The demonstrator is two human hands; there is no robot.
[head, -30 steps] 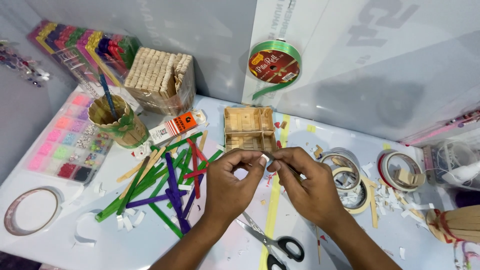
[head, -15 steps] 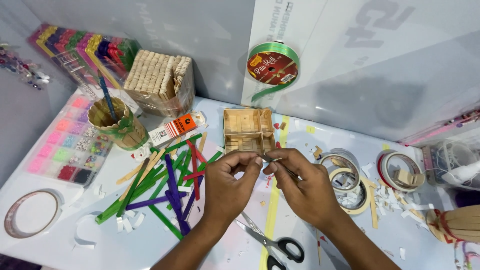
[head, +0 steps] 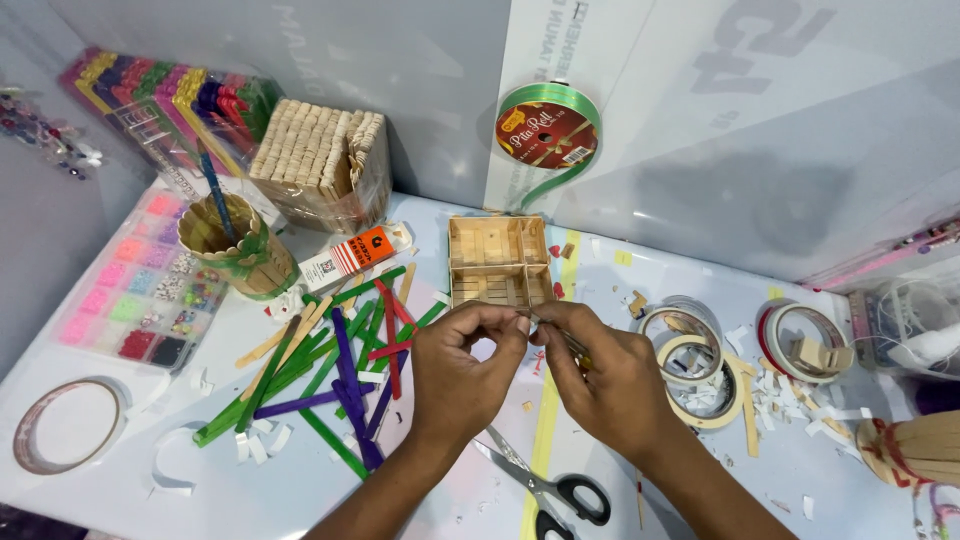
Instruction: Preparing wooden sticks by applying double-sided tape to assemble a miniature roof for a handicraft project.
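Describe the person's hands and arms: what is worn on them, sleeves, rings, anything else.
Both arms are bare from the bottom edge of the picture up: no sleeves show. The left hand and right hand wear no gloves, and no ring, watch or bracelet can be seen on the fingers or wrists. The fingernails look short and unpainted. No marks or bandages are visible.

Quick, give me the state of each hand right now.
Left hand: fingers pinched shut on something small at the fingertips; what it is cannot be told.
Right hand: fingers closed, pinching the same spot; a thin piece pokes out.
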